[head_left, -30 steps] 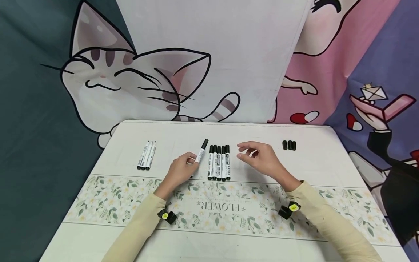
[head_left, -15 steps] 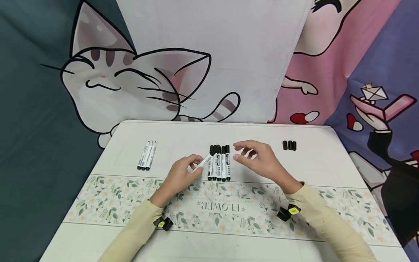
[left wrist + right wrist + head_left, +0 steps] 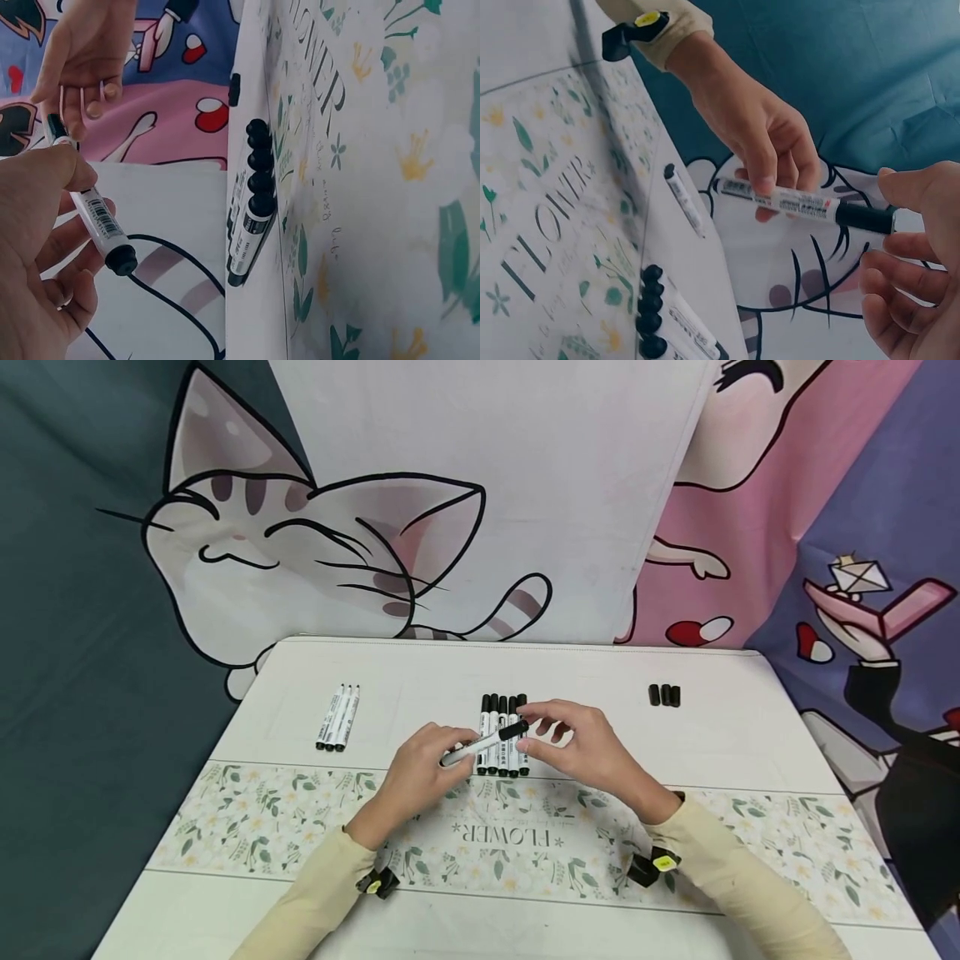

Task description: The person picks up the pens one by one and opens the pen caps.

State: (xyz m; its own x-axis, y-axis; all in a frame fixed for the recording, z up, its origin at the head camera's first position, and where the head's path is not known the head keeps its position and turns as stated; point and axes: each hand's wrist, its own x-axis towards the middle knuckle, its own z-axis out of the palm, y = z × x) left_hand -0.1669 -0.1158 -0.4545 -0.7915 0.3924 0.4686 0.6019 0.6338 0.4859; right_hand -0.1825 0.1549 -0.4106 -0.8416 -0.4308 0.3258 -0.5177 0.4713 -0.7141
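Observation:
My left hand (image 3: 423, 766) pinches a capped whiteboard marker (image 3: 480, 747) by its white barrel, holding it above the table. The marker slants, its black cap (image 3: 865, 216) pointing toward my right hand (image 3: 585, 745). In the right wrist view, the thumb and fingers of that hand are spread around the cap's end, and a gap shows between them and it. Beneath the held marker lies a row of several capped markers (image 3: 503, 763), side by side. Three uncapped markers (image 3: 337, 718) lie to the left, tips away from me.
Three loose black caps (image 3: 665, 695) stand together at the table's right. A floral strip with the word FLOWER (image 3: 506, 836) crosses the white tabletop (image 3: 585, 670). Behind the table hangs a cartoon-printed cloth (image 3: 585, 485).
My left hand has brought the marker rightward over the row and tipped it from steep to nearly level. My right hand has moved slightly left, to the cap end.

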